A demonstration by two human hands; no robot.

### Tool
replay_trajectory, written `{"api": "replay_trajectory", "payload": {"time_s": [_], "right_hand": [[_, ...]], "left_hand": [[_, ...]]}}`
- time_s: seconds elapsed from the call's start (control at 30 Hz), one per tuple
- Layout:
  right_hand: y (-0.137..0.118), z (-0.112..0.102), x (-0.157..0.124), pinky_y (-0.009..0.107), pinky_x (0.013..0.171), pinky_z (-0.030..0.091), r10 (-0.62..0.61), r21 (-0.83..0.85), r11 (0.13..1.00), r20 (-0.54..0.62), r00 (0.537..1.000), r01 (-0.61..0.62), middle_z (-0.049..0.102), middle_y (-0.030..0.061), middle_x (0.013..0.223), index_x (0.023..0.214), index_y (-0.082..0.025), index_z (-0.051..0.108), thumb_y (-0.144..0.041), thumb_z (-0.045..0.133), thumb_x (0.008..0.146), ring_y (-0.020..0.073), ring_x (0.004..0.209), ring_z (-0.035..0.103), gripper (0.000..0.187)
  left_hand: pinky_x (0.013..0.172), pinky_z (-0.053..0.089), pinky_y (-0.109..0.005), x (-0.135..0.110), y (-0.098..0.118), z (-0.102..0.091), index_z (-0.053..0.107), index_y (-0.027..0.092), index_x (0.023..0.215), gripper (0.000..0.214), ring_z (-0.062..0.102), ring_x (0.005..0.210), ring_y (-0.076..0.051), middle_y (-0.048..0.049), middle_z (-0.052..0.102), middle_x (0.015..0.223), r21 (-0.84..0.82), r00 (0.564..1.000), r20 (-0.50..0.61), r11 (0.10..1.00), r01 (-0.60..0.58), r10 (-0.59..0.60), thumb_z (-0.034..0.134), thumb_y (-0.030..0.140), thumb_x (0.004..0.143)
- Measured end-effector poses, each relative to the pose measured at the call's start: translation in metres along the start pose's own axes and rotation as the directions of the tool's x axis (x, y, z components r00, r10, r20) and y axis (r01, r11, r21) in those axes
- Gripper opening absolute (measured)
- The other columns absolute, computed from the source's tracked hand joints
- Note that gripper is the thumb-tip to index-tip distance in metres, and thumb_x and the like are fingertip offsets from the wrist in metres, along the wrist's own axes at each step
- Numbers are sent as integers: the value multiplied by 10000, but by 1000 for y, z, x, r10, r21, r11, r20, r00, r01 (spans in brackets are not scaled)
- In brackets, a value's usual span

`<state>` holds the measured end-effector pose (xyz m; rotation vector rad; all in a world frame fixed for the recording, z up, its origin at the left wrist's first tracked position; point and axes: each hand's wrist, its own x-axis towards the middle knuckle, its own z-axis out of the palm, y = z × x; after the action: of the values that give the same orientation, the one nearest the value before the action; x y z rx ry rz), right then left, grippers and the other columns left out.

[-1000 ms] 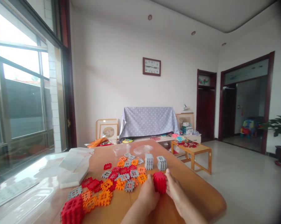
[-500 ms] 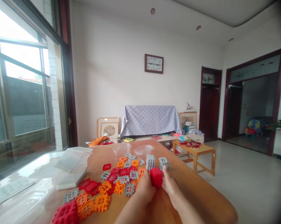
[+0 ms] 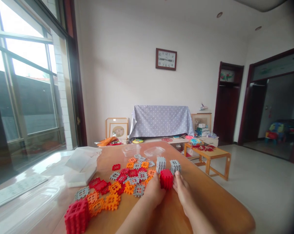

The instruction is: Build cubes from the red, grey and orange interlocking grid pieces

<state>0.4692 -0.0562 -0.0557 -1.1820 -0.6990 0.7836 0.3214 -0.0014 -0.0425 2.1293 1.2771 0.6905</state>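
A red cube of interlocking plastic tiles [image 3: 167,179] sits on the wooden table [image 3: 217,208] between my two hands. My left hand [image 3: 154,192] presses against its left side. My right hand [image 3: 182,190] presses against its right side. Together they grip the cube. Just behind it stand two grey tile cubes [image 3: 161,164] [image 3: 175,166]. A scatter of loose red, orange and grey tiles [image 3: 127,180] lies to the left.
A second red tile cube [image 3: 76,215] stands near the table's front left. Clear plastic lids and boxes [image 3: 81,165] lie on the left, two clear containers [image 3: 142,150] at the far edge. A small wooden side table [image 3: 209,154] stands beyond on the right.
My hands have slid the red cube away from me, closer to the grey cubes. The camera has tilted and shifted slightly.
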Motion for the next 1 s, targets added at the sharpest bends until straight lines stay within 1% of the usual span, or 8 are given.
{"api": "replay_trajectory", "payload": {"time_s": [0.13,0.23,0.37,0.43,0.53,0.7,0.87,1.0], "right_hand": [[1,-5,2,386,1016,516,-64,15,998,-33,997,64,678,187,1274,1225,-176,626,-772,544,793,300,1172,655,741],[-4,-8,-1,417,1018,511,-172,9,985,-113,979,174,684,194,1248,1249,-156,592,-749,495,842,293,1135,670,726],[-17,-9,-13,437,942,538,-340,-106,940,-201,919,325,730,147,1102,1228,-154,598,-679,463,903,252,960,709,632],[-24,-8,-22,422,904,545,-425,-192,901,-194,884,390,736,123,1033,1208,-159,607,-643,447,929,232,893,704,581],[-33,-2,-36,396,883,540,-493,-283,848,-107,864,449,732,108,1002,1186,-170,615,-599,437,953,221,874,693,520],[-33,23,-56,372,846,553,-429,-306,848,84,899,433,733,113,1011,1150,-192,629,-605,459,937,236,876,692,494],[-20,61,-72,358,853,551,-320,-294,868,287,903,401,730,97,984,1100,-207,623,-595,470,932,244,914,691,450],[-11,88,-80,341,811,554,-234,-294,874,441,867,386,730,74,936,1091,-212,632,-591,493,915,252,920,692,441]], "left_hand": [[820,500,-326,-10,1,-10,477,167,1262,635,669,1019,-286,-138,706,1080,63,999,24,998,29,-31,656,114,655],[827,508,-344,-20,1,-21,523,160,1230,528,675,1016,-296,-157,708,1083,125,998,30,991,56,-61,625,151,713],[851,520,-394,-39,0,-38,580,163,1183,422,675,1021,-318,-157,711,1071,197,997,38,979,60,-69,576,200,763],[877,524,-411,-50,-1,-47,597,169,1200,444,669,1048,-326,-156,709,1100,211,998,52,977,35,-47,577,213,759],[950,513,-403,-68,-3,-61,601,205,1264,524,642,1127,-316,-130,686,1210,208,997,80,977,-34,18,598,235,741],[1017,491,-420,-96,-8,-85,558,228,1365,635,610,1193,-323,-110,641,1321,183,989,97,975,-124,107,625,315,739],[896,532,-362,-123,-16,-104,615,250,1302,559,675,1002,-275,-80,712,1171,155,981,71,970,-188,179,632,290,744],[724,526,-274,-144,-24,-118,654,273,1238,457,668,787,-189,-40,732,1022,111,976,-3,970,-216,218,623,274,782]]}}
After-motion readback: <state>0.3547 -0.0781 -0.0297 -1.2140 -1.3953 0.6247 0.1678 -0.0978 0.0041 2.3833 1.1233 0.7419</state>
